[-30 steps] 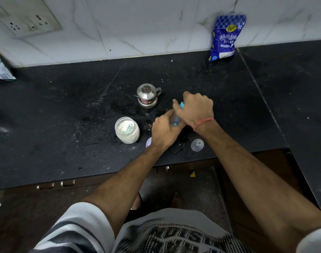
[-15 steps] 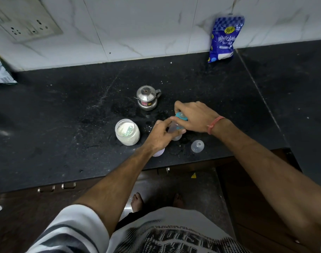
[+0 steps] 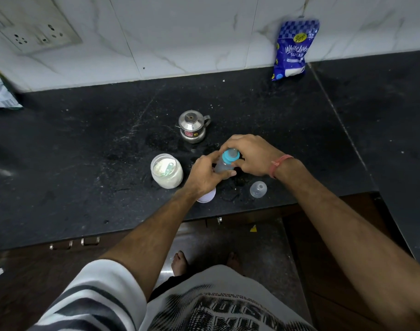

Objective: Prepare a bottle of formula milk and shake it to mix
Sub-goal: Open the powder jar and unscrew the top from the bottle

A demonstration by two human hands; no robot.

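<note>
We've got the bottle (image 3: 224, 166) upright on the counter (image 3: 84, 144), left hand (image 3: 205, 174) gripping its body, right hand (image 3: 250, 155) pinching the blue collar (image 3: 230, 157), so probably still screwing it tight; shaking comes next.

Obstacles around the hands (image 3: 228, 163): steel pot (image 3: 193, 126) beyond, powder jar (image 3: 167, 170) left, clear cap (image 3: 258, 189) near right. Bare desk (image 3: 73, 151) lies far left.

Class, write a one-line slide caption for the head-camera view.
Both hands, left hand and right hand, grip the baby bottle at its blue collar beside the open powder jar.
</note>
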